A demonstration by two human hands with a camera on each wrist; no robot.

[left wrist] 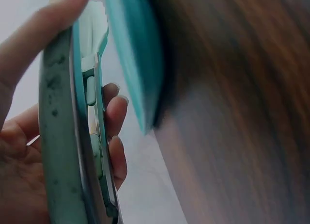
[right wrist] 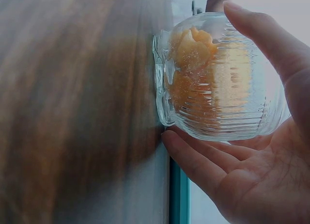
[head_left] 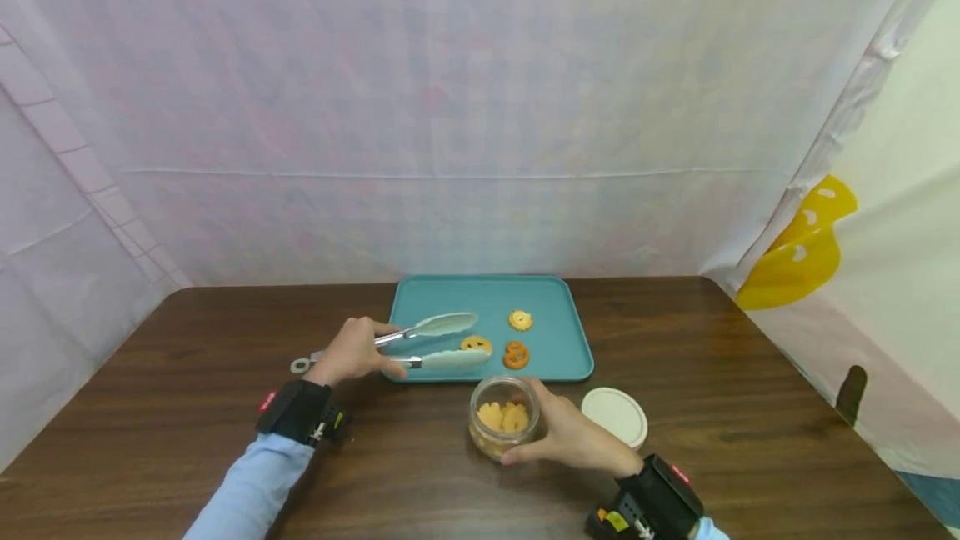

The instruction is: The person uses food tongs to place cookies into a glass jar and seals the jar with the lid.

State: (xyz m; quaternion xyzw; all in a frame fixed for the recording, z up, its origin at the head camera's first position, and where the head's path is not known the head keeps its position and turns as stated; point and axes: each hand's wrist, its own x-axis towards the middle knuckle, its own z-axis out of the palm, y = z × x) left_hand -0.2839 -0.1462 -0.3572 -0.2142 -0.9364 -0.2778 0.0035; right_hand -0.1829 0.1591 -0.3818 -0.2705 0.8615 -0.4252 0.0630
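In the head view my left hand (head_left: 360, 350) holds a pair of tongs (head_left: 450, 359) with pale green tips, its thumb and fingers on the two arms. The tongs are spread, and their tips lie over a teal tray (head_left: 558, 365). Beside the lower tip is a round cookie (head_left: 476, 343) with holes, partly covered by it. My right hand (head_left: 566, 432) grips a clear glass jar (head_left: 504, 419) from its right side. Cookies (right wrist: 193, 64) fill part of the ribbed jar, which stands lidless on the table.
A pretzel-shaped cookie (head_left: 516, 355) and a scalloped round cookie (head_left: 521, 320) lie on the tray's right half. Right of the jar, a white round lid (head_left: 615, 417) rests on the brown wooden table (head_left: 405, 473). A pale curtain (head_left: 435, 107) hangs behind the table.
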